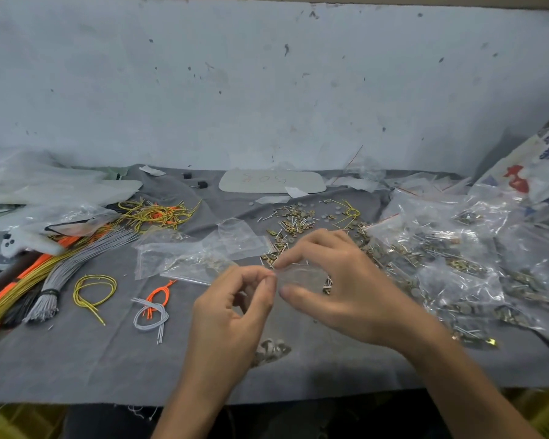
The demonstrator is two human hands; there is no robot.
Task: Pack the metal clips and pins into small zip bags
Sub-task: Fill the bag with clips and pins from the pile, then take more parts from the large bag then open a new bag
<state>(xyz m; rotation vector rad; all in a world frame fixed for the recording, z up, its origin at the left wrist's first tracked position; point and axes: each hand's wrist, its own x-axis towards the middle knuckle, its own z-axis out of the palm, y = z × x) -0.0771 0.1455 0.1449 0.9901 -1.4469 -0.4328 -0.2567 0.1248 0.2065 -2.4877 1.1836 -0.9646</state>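
As clips [293, 220] lie nearby, both hands [232, 307] [346, 288] pinch 1 zip bag [300, 276].

My bench, covered by grey cloth [76, 359]. Mid-back: loose clips and pins [293, 221] scattered in heap, white oval card [271, 182] behind them near wall. Right: filled zip bags [457, 248] piled, overlapping. Centre-left: empty zip bags [203, 248] lying flat. Left: long cord bundles [73, 267], grey, yellow, orange; yellow-orange cord tangle [157, 213] behind. Nearer me: yellow cord loop [94, 291], small grey and orange cord coil [152, 307], few round discs [271, 348] toward cloth edge
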